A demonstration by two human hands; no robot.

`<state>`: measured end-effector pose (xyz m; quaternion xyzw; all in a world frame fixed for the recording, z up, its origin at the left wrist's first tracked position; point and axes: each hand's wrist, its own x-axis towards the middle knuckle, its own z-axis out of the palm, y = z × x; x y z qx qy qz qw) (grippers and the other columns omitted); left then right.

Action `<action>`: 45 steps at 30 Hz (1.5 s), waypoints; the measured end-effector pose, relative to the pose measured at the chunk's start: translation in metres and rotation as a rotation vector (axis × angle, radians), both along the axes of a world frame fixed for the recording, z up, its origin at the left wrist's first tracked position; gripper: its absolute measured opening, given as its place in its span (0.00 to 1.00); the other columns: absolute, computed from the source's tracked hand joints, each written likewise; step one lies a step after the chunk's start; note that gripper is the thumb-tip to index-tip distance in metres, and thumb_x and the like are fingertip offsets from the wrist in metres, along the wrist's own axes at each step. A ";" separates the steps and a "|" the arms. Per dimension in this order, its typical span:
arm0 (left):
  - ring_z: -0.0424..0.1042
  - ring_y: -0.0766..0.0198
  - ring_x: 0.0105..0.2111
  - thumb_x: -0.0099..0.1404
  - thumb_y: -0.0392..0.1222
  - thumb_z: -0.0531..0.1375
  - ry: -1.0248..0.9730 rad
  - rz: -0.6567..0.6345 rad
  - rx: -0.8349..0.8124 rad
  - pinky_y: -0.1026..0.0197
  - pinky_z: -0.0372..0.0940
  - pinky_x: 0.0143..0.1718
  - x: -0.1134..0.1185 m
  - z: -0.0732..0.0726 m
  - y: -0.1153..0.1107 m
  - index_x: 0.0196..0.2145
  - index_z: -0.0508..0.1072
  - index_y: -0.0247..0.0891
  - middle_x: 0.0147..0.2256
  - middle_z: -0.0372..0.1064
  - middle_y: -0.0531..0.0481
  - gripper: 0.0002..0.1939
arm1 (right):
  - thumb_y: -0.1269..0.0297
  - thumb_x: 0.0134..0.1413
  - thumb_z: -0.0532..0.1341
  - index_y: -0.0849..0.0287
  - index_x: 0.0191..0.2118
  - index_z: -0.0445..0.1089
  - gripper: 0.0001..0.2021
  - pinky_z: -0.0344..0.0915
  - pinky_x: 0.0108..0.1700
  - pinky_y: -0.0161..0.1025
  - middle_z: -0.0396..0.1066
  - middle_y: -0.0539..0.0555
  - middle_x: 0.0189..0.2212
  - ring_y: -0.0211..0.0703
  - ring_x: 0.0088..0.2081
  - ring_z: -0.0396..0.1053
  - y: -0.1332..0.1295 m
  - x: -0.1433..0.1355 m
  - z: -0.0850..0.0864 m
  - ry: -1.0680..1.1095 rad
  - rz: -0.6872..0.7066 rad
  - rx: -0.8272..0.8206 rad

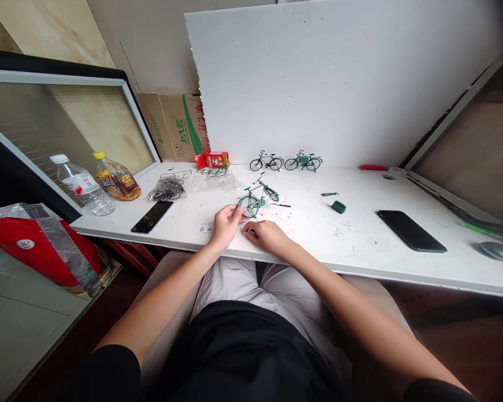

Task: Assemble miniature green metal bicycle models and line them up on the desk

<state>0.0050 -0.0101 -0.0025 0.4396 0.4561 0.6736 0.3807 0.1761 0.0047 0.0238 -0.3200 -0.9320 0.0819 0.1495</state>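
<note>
A small green model bicycle (256, 196) stands tilted near the front of the white table. My left hand (226, 224) is closed on its near wheel. Just right of it, my right hand (268, 235) has its fingers curled together low over the table by the front edge; what they hold, if anything, is too small to name. Beyond the bicycle's right side lies a thin dark tool (281, 205). Farther right are a small green box-shaped part (339, 207) and a thin green piece (330, 194).
Two finished-looking model bicycles, one black (267, 162) and one green (303, 161), stand at the back. Phones (153, 216) (411, 230) lie on both sides. Bottles (117, 177), bagged wire parts (167, 188) and a red box (213, 160) are left. A mouse (498, 250) sits far right.
</note>
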 end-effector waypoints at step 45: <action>0.82 0.59 0.31 0.60 0.59 0.72 0.059 -0.046 0.057 0.56 0.79 0.38 0.010 0.005 -0.011 0.33 0.75 0.35 0.30 0.79 0.46 0.22 | 0.31 0.53 0.66 0.56 0.30 0.67 0.29 0.48 0.24 0.36 0.55 0.44 0.17 0.35 0.22 0.49 0.011 0.003 0.003 0.917 -0.188 -0.759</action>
